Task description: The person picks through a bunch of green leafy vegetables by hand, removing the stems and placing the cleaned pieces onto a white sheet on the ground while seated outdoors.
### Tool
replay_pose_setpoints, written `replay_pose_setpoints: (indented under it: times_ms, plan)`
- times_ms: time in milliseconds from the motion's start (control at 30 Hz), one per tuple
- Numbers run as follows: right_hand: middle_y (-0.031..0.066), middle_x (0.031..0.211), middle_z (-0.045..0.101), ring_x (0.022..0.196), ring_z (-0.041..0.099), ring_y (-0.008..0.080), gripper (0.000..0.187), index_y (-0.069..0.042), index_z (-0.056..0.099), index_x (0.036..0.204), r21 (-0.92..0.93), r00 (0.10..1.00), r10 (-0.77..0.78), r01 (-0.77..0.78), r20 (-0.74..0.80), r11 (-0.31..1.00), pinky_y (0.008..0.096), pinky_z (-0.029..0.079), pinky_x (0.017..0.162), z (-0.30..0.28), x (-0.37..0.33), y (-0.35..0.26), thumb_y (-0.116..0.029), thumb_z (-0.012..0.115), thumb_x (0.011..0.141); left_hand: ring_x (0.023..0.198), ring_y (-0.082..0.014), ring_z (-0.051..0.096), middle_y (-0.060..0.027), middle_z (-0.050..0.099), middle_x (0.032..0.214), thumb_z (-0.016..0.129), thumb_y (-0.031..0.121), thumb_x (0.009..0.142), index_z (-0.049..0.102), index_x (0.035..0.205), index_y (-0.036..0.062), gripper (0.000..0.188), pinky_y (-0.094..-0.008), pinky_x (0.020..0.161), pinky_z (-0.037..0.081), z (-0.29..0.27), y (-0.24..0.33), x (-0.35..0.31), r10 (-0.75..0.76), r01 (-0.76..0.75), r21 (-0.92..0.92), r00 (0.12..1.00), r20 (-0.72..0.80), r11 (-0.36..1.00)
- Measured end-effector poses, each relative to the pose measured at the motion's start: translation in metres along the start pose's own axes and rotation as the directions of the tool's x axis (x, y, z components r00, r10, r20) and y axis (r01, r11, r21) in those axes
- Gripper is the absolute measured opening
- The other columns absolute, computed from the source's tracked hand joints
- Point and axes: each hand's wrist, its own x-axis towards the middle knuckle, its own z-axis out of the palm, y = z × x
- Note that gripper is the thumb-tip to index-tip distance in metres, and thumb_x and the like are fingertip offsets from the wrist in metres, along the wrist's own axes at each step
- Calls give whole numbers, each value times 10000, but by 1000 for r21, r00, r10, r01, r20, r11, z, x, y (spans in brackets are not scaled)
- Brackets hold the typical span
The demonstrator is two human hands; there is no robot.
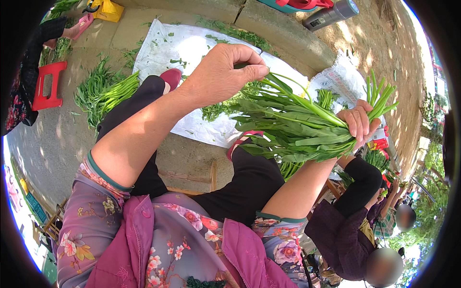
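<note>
A bunch of water spinach, long green leaves with pale stems, lies across the space in front of me. My right hand is wrapped round its stems, with the cut ends poking out beyond the fingers. Over the leafy end, my left hand has thumb and forefinger pinched together on a dark green leaf, mostly hidden by the fingers. Beneath both hands a white plastic sheet is spread on the ground, with loose leaves on it.
Another pile of greens lies left of my legs. A red stool and a seated person's leg are farther left. A concrete kerb runs behind the sheet, with a grey flask on it. People sit close by at right.
</note>
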Motion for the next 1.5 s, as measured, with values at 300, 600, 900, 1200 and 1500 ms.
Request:
replay_pose_setpoints:
  times_ms: [300,600,900,1200,1500]
  plan:
    - [6,636,486,494,499,93,345,66,449,1039,-2,999,-23,23,-24,1000,246,404,524,-3,-2,-2,-247,515,910,817,-186,556,-62,613,909,705,91,742,631,878,71,156,-286,724,439,16,-14,0,614,-470,543,782,-109,696]
    - [-7,639,469,502,463,86,365,59,472,1034,90,997,-30,36,-71,995,258,371,566,-6,0,3,-287,497,922,729,-231,577,-68,616,791,753,91,669,627,829,70,205,-322,651,448,36,-17,-13,574,-556,505,807,138,660]
    - [18,647,469,522,422,116,333,60,547,963,-88,976,-58,40,-209,995,287,347,589,-7,0,-5,-264,487,913,725,-61,547,0,614,804,660,42,793,616,858,8,85,-221,679,458,29,-7,-11,21,-24,19,989,145,1000]
    - [16,614,462,513,411,129,286,29,568,902,-173,965,-202,173,-168,970,306,350,581,-7,0,-3,-251,511,891,774,-115,576,-29,611,810,678,-9,743,636,872,37,143,-255,704,464,35,-10,-19,176,-191,60,965,193,980]
    - [-28,559,436,453,422,95,202,-17,538,841,-88,946,-305,297,-109,951,265,358,525,-3,0,2,-217,567,842,771,-180,603,-60,629,807,716,-42,686,669,851,48,194,-278,682,481,45,-18,-27,343,-360,58,918,199,931]
